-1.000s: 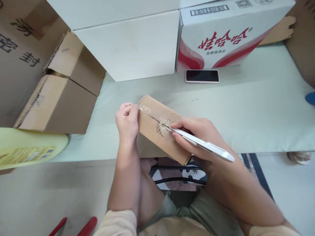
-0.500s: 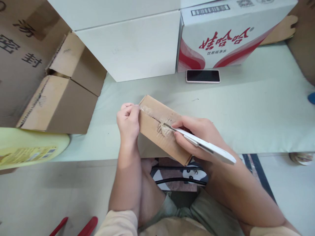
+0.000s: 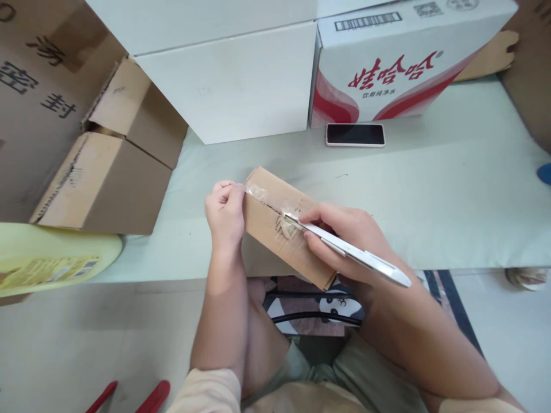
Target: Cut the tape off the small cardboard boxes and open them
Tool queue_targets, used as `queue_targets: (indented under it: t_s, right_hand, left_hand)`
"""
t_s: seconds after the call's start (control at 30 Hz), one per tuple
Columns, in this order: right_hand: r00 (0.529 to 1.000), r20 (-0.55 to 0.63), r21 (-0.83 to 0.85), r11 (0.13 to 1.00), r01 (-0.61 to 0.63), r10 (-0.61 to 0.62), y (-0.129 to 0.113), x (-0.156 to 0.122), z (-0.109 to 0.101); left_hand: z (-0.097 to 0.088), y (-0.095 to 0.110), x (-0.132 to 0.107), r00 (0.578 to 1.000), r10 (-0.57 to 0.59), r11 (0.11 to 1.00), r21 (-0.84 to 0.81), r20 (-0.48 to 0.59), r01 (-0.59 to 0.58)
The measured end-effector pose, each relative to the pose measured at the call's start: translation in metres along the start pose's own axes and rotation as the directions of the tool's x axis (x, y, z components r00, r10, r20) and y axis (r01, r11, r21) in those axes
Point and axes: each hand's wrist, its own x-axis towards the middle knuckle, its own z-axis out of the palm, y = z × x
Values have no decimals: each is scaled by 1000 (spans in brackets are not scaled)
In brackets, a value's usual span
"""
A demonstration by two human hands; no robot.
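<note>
A small brown cardboard box (image 3: 264, 218) lies tilted across the front edge of the table, with crumpled clear tape (image 3: 257, 191) along its middle seam. At the box's upper left end, my left hand (image 3: 226, 211) is closed, its thumb and fingers pinching the end of that tape. Wrapped round a white box cutter (image 3: 359, 254), my right hand (image 3: 355, 229) rests over the box's right part. The cutter's blade is out, and its tip meets the wrinkled tape by the seam. My right fingers hide some of the box.
Large white cartons (image 3: 241, 86) stand at the back, with a phone (image 3: 355, 135) lying before the printed one. Brown cartons (image 3: 129, 178) and a yellow container (image 3: 60, 252) are on the left. A blue object (image 3: 544, 173) shows at the right edge.
The cutter has tilted slightly in my right hand, its tip shifting a little up and left on the tape. Both hands keep their holds.
</note>
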Motion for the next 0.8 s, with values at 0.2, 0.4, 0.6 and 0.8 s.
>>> queue_targets:
  t_s: [0.2,0.4,0.6,0.8]
  right_hand:
    - [1000,0,41,999,-19,19,0,0,0]
    - [999,11,43,998,-53,53,-3,-1,-3]
    - [998,15,47,997,-55,54,-3,-1,-3]
    - [999,-5,29,999,-41,41,-2,-2,0]
  left_hand:
    - [0,2,-1,1000,-8,1000,10,6,8]
    - [0,3,-1,1000,-21,1000,8,-2,21]
    - [0,2,-1,999,-50,999,2,-4,50]
    - [0,0,0,998,-60,998,-22,-21,59]
